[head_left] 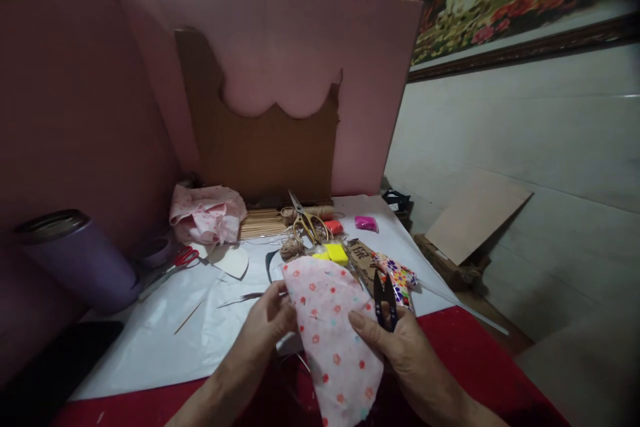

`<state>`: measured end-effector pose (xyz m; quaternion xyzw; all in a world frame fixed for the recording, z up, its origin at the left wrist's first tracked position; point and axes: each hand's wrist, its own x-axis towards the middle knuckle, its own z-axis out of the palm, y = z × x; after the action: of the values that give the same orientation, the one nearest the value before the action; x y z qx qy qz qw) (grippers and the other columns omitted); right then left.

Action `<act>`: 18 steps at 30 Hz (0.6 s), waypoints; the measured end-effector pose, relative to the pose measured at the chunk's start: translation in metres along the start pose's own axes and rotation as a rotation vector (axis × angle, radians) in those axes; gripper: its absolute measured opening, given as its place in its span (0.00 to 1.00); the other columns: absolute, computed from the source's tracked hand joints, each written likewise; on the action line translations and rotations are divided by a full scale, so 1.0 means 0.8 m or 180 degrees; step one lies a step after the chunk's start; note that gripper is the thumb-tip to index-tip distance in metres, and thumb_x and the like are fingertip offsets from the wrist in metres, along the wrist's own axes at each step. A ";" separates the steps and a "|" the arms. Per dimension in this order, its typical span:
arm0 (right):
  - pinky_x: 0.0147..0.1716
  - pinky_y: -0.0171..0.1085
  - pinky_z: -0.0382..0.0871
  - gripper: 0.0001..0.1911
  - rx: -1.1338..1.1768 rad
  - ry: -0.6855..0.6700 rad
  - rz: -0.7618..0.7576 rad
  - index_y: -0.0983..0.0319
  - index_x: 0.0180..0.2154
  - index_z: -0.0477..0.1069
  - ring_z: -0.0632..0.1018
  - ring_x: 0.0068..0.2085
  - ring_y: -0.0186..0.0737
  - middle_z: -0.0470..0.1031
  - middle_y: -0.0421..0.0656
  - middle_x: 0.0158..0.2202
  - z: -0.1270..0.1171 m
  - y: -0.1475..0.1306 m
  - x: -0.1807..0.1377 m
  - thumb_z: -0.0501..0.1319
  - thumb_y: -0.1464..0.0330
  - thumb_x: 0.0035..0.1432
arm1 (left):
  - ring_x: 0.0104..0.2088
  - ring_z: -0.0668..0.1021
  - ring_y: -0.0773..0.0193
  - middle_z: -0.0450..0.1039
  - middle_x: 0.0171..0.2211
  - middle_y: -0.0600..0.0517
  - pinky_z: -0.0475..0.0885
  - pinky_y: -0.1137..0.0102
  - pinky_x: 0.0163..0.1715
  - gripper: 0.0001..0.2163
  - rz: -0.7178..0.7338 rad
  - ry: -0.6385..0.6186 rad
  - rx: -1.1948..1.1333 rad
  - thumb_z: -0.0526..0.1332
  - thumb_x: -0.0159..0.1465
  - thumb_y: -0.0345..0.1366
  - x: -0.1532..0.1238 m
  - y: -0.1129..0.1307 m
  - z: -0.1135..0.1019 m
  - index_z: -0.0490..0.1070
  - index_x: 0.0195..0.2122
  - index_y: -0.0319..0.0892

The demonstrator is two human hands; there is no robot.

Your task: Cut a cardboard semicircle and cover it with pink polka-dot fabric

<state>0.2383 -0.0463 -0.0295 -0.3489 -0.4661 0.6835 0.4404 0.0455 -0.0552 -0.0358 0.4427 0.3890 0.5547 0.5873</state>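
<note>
A rounded piece of pink fabric with small red flowers (331, 333) is held up between both hands above the table's front edge. My left hand (265, 325) pinches its left edge with closed fingers. My right hand (405, 347) grips the right edge with the thumb on the cloth. The same hand also holds small black thread snips (385, 299), their blades pointing up. A thin dark thread or needle (245, 297) sticks out to the left of my left hand.
White paper (165, 327) covers a red tabletop (465, 347). On it lie gold scissors (306, 220), red-handled scissors (175, 261), twine, yellow (336, 253) and pink (366, 223) clay, bundled pink cloth (207, 213), a bamboo mat. A purple cylinder (75, 260) lies left. Pink boards with cardboard stand behind.
</note>
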 end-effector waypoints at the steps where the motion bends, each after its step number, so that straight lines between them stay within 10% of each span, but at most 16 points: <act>1: 0.30 0.35 0.68 0.12 -0.0062 0.0036 0.0049 0.64 0.28 0.72 0.72 0.27 0.36 0.72 0.40 0.26 0.002 0.002 0.001 0.65 0.61 0.50 | 0.42 0.77 0.49 0.75 0.45 0.39 0.72 0.61 0.39 0.30 -0.0081 -0.0146 -0.0160 0.68 0.49 0.46 -0.002 0.000 0.006 0.65 0.50 0.39; 6: 0.26 0.35 0.67 0.18 -0.0503 0.0209 0.0212 0.64 0.25 0.71 0.70 0.24 0.36 0.71 0.40 0.22 0.008 0.013 0.003 0.68 0.56 0.43 | 0.36 0.78 0.53 0.77 0.38 0.42 0.73 0.62 0.36 0.24 -0.0262 -0.0056 -0.0407 0.70 0.47 0.32 -0.010 0.009 0.020 0.67 0.46 0.37; 12: 0.29 0.37 0.70 0.19 -0.0339 0.0365 0.0351 0.65 0.28 0.73 0.73 0.28 0.40 0.73 0.43 0.24 0.009 0.018 -0.005 0.68 0.56 0.43 | 0.21 0.72 0.70 0.72 0.22 0.56 0.69 0.76 0.22 0.07 0.0087 0.0635 -0.0165 0.63 0.57 0.36 -0.007 0.013 -0.003 0.70 0.33 0.39; 18: 0.31 0.38 0.71 0.17 -0.0165 0.0444 0.0517 0.64 0.28 0.74 0.75 0.28 0.41 0.74 0.43 0.25 0.009 0.016 -0.011 0.70 0.57 0.41 | 0.19 0.71 0.70 0.71 0.19 0.55 0.68 0.74 0.19 0.11 0.0359 0.1010 -0.0207 0.59 0.60 0.42 -0.005 0.017 -0.015 0.71 0.30 0.38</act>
<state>0.2317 -0.0590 -0.0388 -0.4435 -0.4220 0.6786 0.4058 0.0297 -0.0587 -0.0264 0.3515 0.4332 0.6620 0.5006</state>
